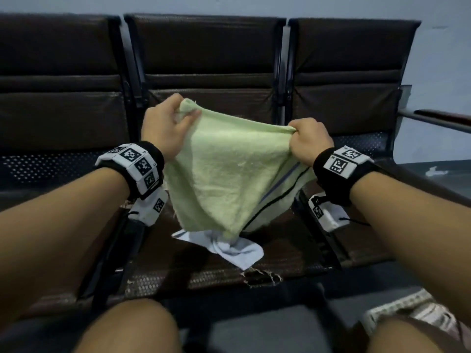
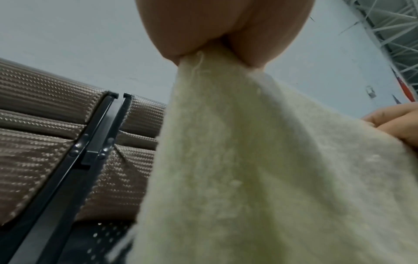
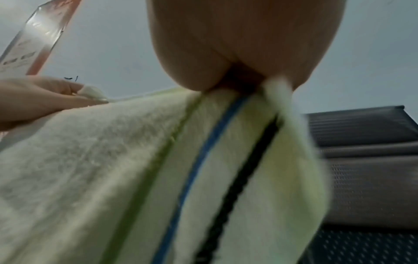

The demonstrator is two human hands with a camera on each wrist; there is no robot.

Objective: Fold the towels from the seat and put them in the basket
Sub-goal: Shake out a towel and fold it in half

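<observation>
Brown padded bench (image 1: 293,253) against grey wall. Green towel (image 1: 229,174) held up over middle seat, top edge stretched between both hands. Left hand (image 1: 165,128) pinches corner at 11 o'clock; right hand (image 1: 309,141) grips striped corner at 2 o'clock. White towel (image 1: 239,248) lies crumpled on seat at 6 o'clock, touching green towel's hanging tip. Basket not visible. Terry looks light, limp, non-slip; best held by corners, edge kept taut.
</observation>
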